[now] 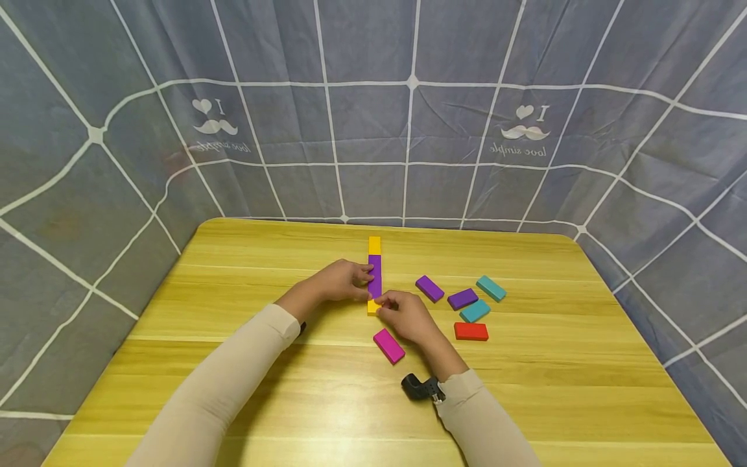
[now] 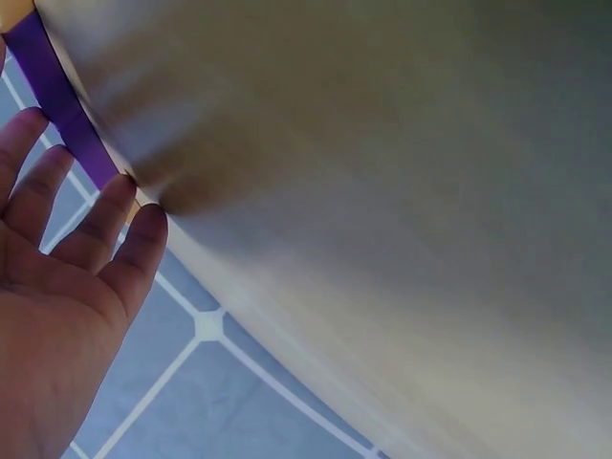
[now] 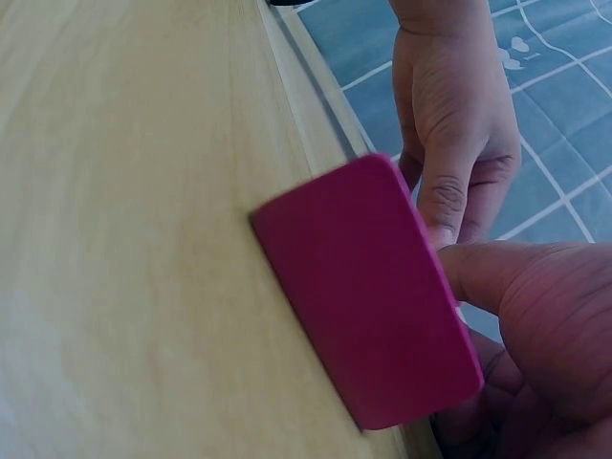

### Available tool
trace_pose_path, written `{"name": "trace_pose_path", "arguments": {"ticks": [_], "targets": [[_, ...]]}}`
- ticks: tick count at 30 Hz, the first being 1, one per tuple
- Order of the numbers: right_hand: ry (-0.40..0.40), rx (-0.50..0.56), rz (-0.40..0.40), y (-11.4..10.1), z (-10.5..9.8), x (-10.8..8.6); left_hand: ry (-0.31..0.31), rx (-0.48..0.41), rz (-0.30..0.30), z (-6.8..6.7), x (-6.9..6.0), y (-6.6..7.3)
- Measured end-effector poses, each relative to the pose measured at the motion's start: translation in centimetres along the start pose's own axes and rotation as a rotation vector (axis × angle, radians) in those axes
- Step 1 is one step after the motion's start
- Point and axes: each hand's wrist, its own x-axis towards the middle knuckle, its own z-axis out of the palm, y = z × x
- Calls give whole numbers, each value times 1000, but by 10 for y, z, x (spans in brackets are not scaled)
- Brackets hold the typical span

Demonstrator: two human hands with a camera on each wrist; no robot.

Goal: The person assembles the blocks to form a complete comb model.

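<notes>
A straight row of blocks runs away from me in the head view: a yellow block (image 1: 375, 245) at the far end, a purple stretch (image 1: 377, 264) in the middle, a yellow block (image 1: 372, 311) at the near end. My left hand (image 1: 340, 280) lies along the row's left side, its fairly straight fingertips touching the purple part. With thumb and fingers, my right hand (image 1: 408, 316) pinches the near yellow block, partly covering it. A magenta block (image 1: 388, 346) lies just nearer to me; in the right wrist view it hides part of the right hand's fingers.
Right of the row lie two purple blocks (image 1: 429, 288), two teal blocks (image 1: 491, 288) and a red block (image 1: 471, 331). They rest on a wooden table (image 1: 262, 389). A grey curtain (image 1: 373, 130) with white lines surrounds the table's back and sides.
</notes>
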Motion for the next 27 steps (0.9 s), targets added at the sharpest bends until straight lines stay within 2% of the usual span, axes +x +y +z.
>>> {"name": "trace_pose_path", "arguments": {"ticks": [9, 27], "targets": [[4, 10, 4, 1, 1, 0, 13, 17, 24, 0, -5, 7], [-2, 22, 12, 1, -3, 3, 16, 3, 7, -1, -7, 12]]}}
